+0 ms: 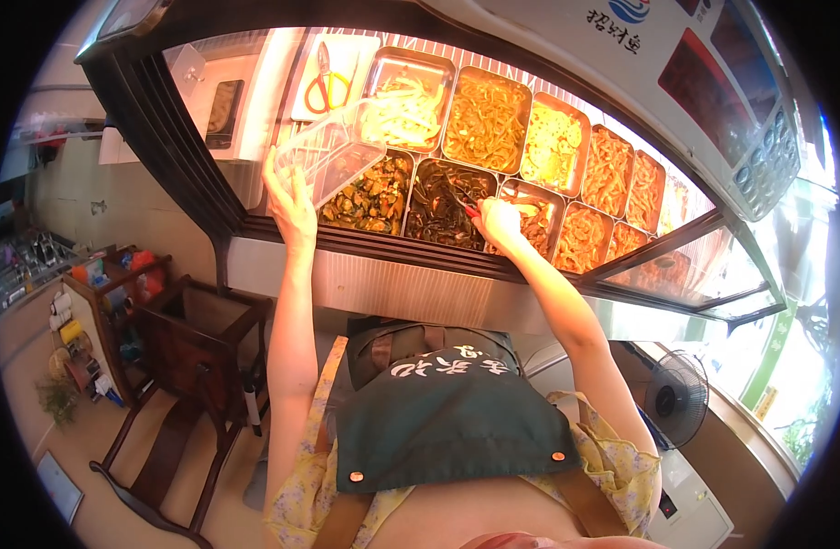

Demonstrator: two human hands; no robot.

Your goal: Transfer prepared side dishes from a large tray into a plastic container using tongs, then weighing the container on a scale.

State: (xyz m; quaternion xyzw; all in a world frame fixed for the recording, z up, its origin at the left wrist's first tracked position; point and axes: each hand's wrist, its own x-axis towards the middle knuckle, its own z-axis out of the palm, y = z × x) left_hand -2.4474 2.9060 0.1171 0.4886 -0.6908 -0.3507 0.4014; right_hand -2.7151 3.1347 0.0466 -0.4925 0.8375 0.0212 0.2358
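Observation:
My left hand [290,203] holds a clear plastic takeaway box [333,154] with its lid flipped open, above the left end of a food display counter. My right hand [498,220] grips red-handled tongs [466,203] whose tips reach into a steel tray of dark seaweed strips [438,209]. Beside it on the left lies a tray of green and brown vegetable pieces [374,197]. A dark green apron [447,412] covers my front.
Several more steel trays of yellow and orange shredded dishes [548,146] fill the counter to the right. Orange-handled scissors [326,84] lie on a white board at the back. A dark wooden chair [187,384] stands at left, a fan [676,398] at right.

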